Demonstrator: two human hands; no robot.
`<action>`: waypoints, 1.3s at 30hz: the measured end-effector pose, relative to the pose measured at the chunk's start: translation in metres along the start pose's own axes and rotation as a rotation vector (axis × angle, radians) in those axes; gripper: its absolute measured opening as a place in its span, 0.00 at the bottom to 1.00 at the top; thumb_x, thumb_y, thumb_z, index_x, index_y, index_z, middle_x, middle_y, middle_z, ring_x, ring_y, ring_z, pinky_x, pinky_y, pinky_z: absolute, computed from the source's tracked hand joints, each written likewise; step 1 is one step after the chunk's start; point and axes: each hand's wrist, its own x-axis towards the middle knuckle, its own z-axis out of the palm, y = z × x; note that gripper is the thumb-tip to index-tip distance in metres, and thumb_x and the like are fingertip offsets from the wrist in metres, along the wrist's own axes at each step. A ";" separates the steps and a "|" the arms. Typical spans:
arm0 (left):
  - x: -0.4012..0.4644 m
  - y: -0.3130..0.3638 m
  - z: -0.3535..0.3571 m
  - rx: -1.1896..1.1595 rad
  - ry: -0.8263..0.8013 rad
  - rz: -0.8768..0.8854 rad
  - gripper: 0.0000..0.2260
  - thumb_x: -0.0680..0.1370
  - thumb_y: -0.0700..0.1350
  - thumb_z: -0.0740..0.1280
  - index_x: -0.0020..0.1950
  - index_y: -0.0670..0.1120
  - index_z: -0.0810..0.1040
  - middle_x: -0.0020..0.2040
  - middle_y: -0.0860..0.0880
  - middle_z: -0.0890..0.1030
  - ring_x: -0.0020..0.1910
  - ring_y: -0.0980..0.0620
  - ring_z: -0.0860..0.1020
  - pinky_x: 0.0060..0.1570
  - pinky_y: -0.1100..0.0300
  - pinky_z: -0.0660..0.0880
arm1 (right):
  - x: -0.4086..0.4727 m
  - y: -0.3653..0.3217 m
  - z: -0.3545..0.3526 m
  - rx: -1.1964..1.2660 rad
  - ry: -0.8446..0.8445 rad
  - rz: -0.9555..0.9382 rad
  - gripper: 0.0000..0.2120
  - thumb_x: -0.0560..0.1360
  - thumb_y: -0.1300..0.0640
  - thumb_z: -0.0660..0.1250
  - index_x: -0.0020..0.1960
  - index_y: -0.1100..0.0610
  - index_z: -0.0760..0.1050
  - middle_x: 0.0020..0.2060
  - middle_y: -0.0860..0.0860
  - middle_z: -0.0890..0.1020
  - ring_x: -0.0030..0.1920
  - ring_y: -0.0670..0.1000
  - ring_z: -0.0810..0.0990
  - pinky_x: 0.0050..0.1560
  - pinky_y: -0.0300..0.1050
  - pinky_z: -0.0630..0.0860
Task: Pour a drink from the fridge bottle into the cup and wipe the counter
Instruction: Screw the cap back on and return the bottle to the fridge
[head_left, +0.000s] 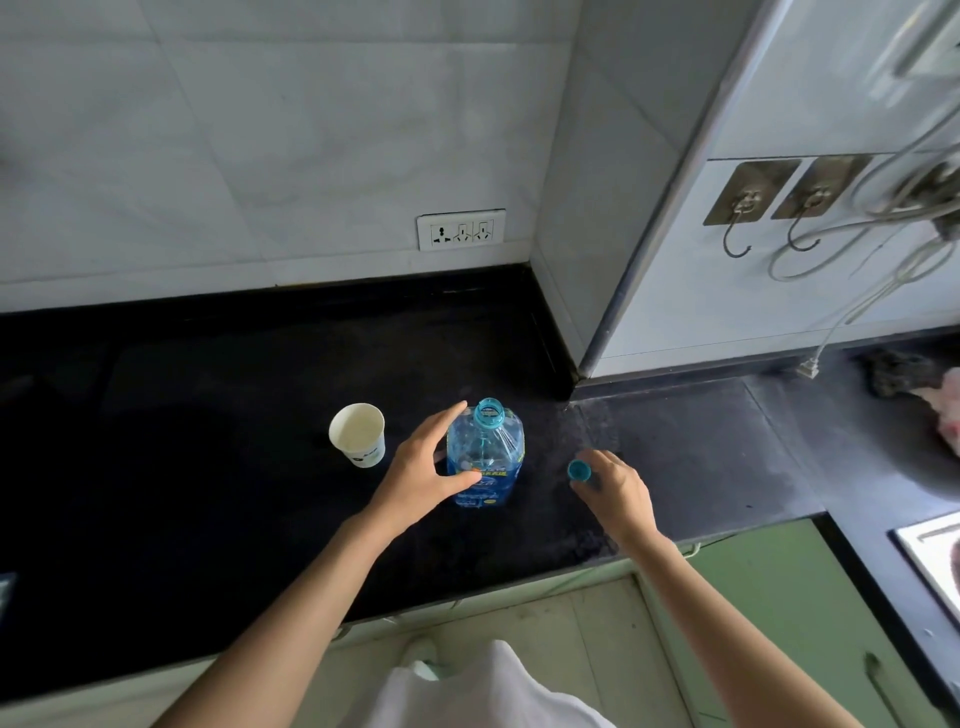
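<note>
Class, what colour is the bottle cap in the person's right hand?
Blue; the cap shows in the head view, pinched by the right hand.

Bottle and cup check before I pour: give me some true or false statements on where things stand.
1. The bottle stands upright with its mouth uncapped. True.
2. The cap is screwed onto the bottle. False: the right hand holds it, right of the bottle.
3. The cup stands left of the bottle, apart from it. True.
4. The cup lies tipped on its side. False: it stands upright on the counter.
5. The left hand is at the bottle's side. True.
</note>
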 end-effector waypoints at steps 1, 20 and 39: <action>0.000 0.000 0.000 0.002 0.000 0.000 0.37 0.70 0.40 0.76 0.73 0.57 0.64 0.70 0.59 0.68 0.69 0.59 0.68 0.65 0.54 0.72 | 0.004 -0.008 -0.007 0.061 0.017 -0.021 0.14 0.71 0.60 0.73 0.56 0.56 0.79 0.51 0.51 0.82 0.45 0.54 0.81 0.40 0.43 0.72; 0.000 -0.003 -0.001 -0.008 -0.023 -0.007 0.36 0.69 0.47 0.74 0.71 0.65 0.61 0.69 0.62 0.67 0.68 0.60 0.68 0.65 0.50 0.72 | 0.028 -0.127 -0.085 0.228 -0.138 -0.446 0.16 0.69 0.64 0.75 0.56 0.56 0.80 0.45 0.47 0.80 0.42 0.45 0.81 0.45 0.33 0.78; 0.001 -0.003 -0.002 0.028 -0.024 0.007 0.37 0.70 0.45 0.75 0.73 0.61 0.61 0.69 0.61 0.67 0.68 0.61 0.68 0.65 0.54 0.72 | 0.037 -0.159 -0.090 0.057 -0.196 -0.616 0.15 0.72 0.55 0.74 0.59 0.54 0.80 0.50 0.48 0.79 0.45 0.44 0.77 0.49 0.45 0.79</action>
